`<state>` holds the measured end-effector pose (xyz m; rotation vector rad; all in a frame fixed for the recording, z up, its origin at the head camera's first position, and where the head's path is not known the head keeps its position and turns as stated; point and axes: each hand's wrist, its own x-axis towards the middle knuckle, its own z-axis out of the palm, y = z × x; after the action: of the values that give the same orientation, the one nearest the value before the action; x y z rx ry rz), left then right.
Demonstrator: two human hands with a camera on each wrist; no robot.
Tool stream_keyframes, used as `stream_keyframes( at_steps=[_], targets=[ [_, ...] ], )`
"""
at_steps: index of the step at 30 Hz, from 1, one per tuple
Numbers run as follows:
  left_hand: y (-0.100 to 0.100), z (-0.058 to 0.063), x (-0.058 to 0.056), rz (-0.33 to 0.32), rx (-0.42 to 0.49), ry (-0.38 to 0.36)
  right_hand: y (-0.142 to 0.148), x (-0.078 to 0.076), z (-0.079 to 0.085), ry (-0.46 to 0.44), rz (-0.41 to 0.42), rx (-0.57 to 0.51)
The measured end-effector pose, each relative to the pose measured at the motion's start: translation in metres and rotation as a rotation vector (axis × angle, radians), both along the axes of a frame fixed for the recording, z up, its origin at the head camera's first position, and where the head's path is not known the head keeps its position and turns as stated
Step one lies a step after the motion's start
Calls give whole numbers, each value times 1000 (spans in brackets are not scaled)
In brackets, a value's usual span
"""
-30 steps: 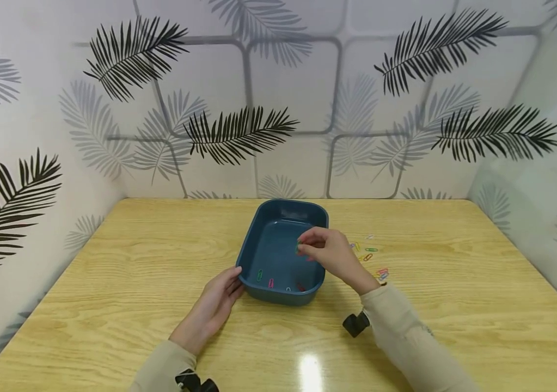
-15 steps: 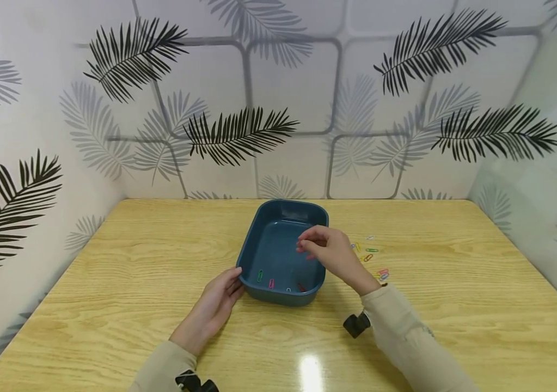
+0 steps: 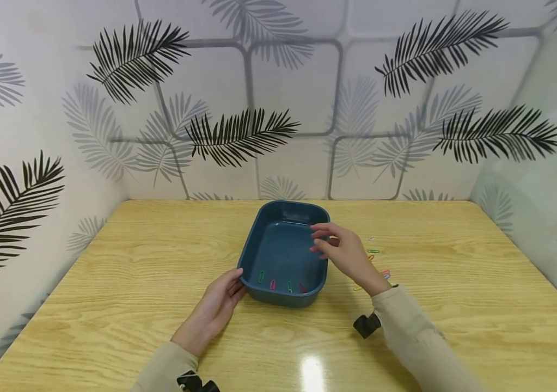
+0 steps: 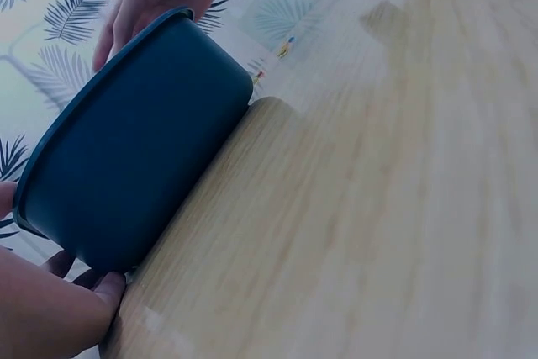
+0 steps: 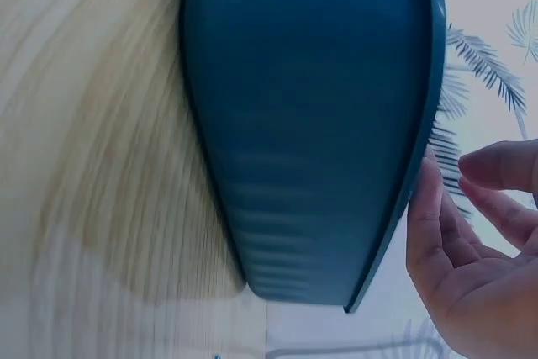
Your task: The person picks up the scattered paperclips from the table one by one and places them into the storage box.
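Note:
A dark blue plastic bin (image 3: 280, 299) stands on the table. Inside, near its front wall, lie a green paper clip (image 3: 261, 276), a pink paper clip (image 3: 273, 285), another green paper clip (image 3: 289, 286) and a red paper clip (image 3: 303, 288). My left hand (image 3: 220, 299) grips the bin's front left corner, one digit at the rim and the others low against the wall. Over the bin's right rim hovers my right hand (image 3: 343, 253), its fingers loosely bent and parted, with nothing between them. The right wrist view shows these fingers (image 5: 427, 199) right at the rim.
Several loose paper clips in mixed colours, among them a green paper clip (image 3: 373, 251) and a pink paper clip (image 3: 385, 271), lie on the wooden table (image 3: 454, 283) right of the bin, partly behind the right hand. A leaf-patterned wall (image 3: 288, 81) borders the table's back.
The green paper clip that my right hand pinched has been let go and now lies in the bin. My right hand has moved slightly right, its fingers parted. The left hand stays put.

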<state>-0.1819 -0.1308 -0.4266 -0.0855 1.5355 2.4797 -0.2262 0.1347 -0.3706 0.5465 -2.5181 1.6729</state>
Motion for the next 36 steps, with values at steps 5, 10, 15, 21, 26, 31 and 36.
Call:
stream_keyframes(
  at_steps=[5,10,15,21,26,31,36],
  targets=[
    [-1,-3,0,6,-4,-13,11,-2,-2,15,-40,91],
    [0,-6,1,20,-19,-25,24,-6,-4,7,-66,162],
    [-2,-7,2,3,-16,-20,45,-19,-2,-48,-81,125],
    [-2,-4,0,-15,-21,-7,82,-48,3,-94,-125,208],
    [-3,-2,-2,-18,-17,-3,108,-71,2,-149,-129,345],
    [-2,-1,-4,-27,-18,6,120,-83,-4,-112,-103,553],
    [-1,0,-5,-23,-14,0,122,-88,-10,-82,-68,689]
  ],
)
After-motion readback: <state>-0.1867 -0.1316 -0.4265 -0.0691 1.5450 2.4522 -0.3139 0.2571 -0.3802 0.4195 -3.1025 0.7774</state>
